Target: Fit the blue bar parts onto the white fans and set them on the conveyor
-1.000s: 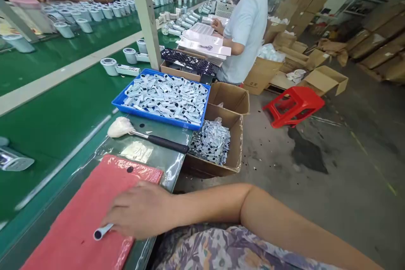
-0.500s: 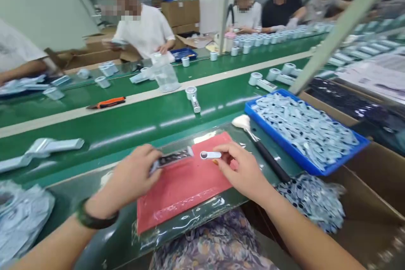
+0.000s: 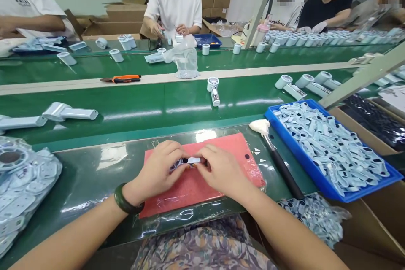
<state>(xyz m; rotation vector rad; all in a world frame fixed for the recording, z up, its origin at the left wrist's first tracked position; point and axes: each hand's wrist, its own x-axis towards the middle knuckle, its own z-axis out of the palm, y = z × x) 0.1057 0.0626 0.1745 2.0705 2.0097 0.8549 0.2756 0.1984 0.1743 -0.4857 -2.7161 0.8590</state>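
My left hand and my right hand meet above a pink-red mat, their fingertips closed around a small white and dark plastic part. The left hand pinches its dark end, and the right hand pinches its white end. My fingers hide most of the part. A dark green bangle circles my left wrist. Nearest my right hand, a white-tipped brush with a black handle lies on the clear plastic sheet.
A blue tray heaped with pale blue parts stands to the right, above a cardboard box. Bagged parts lie at far left. White devices stand on a green conveyor belt, with co-workers beyond it.
My hands have come together over the mat. The dark strip and white piece, held apart before, now meet between my fingers. The view has turned slightly, shifting the tray rightward.
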